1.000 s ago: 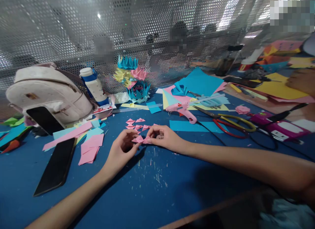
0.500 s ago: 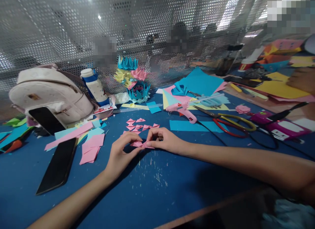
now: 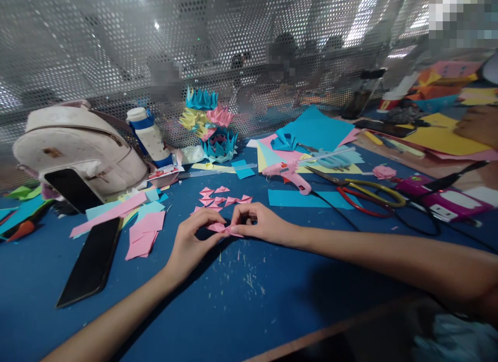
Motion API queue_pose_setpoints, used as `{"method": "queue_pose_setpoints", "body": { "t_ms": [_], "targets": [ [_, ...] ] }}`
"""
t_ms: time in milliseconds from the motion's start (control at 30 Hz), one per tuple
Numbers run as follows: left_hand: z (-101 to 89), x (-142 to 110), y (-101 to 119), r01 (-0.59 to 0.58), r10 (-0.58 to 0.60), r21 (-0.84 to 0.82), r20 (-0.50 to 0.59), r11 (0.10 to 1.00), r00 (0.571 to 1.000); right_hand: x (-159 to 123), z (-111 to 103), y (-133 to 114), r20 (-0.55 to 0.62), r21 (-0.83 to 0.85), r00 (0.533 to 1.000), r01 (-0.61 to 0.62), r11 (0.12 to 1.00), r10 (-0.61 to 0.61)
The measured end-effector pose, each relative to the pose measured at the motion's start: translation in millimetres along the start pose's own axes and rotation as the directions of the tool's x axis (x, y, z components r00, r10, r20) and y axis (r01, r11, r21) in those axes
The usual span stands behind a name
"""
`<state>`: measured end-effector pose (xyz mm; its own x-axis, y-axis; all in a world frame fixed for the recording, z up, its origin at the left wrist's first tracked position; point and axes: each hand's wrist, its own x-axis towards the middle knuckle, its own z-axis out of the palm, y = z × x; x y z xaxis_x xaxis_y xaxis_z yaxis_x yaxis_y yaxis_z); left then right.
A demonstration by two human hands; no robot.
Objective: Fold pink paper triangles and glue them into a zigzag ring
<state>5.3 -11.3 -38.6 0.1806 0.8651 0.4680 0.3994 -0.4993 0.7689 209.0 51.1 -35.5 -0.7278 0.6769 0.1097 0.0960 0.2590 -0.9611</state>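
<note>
Between both hands is a small piece of folded pink paper (image 3: 218,227), just above the blue tabletop. My left hand (image 3: 193,236) pinches its left side between thumb and fingers. From the right, my right hand (image 3: 260,223) closes on the other side with thumb and forefinger. Fingertips hide part of the paper. Right behind the hands lie several small folded pink triangles (image 3: 207,200). To the left of my left hand rests a stack of pink paper slips (image 3: 144,236).
A black phone (image 3: 91,263) lies at left, before a backpack (image 3: 78,144) and a bottle (image 3: 149,136). A folded-paper ornament (image 3: 220,142) stands at the back. At right are a pink glue gun (image 3: 290,175) with its cord, scissors (image 3: 373,193) and a purple power strip (image 3: 439,196).
The pink paper's right end now tilts slightly lower between the fingers. Both hands stay nearly in place, still pinching it; the surroundings look the same.
</note>
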Motion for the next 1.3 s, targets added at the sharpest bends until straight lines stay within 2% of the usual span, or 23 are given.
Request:
{"method": "queue_pose_setpoints", "body": {
  "t_ms": [100, 267, 367, 500, 667, 933, 1300],
  "targets": [
    [0.4, 0, -2, 0.099, -0.097, -0.063, 0.021, 0.993, 0.995, -1, 0, 0, -0.019, -0.007, 1.000, 0.003, 1.000, -0.003],
    [0.9, 1, -3, 0.268, -0.258, -0.205, 0.072, 0.942, 0.963, -2, -1, -1, -0.029, -0.010, 1.000, 0.003, 1.000, -0.004],
    [2.4, 2, -1, 0.325, -0.316, -0.278, 0.078, 0.904, 0.946, -1, -1, -2, -0.032, -0.017, 0.999, -0.007, 1.000, 0.007],
    [6.0, 1, 4, 0.362, -0.365, -0.286, 0.045, 0.887, 0.930, -1, 0, -2, -0.044, -0.035, 0.999, -0.019, 0.999, 0.017],
    [8.1, 1, 7, 0.354, -0.365, -0.242, 0.000, 0.903, 0.931, -2, 1, -2, -0.051, -0.027, 0.998, -0.033, 0.999, 0.031],
    [-0.3, 5, 8, 0.343, -0.341, -0.226, 0.049, 0.912, 0.939, -2, 0, -1, -0.059, -0.028, 0.998, -0.024, 0.999, 0.023],
    [-3.8, 4, 1, 0.295, -0.297, -0.162, 0.015, 0.941, 0.955, -2, 1, -3, -0.047, -0.018, 0.998, -0.048, 0.999, 0.047]
  ]
}}
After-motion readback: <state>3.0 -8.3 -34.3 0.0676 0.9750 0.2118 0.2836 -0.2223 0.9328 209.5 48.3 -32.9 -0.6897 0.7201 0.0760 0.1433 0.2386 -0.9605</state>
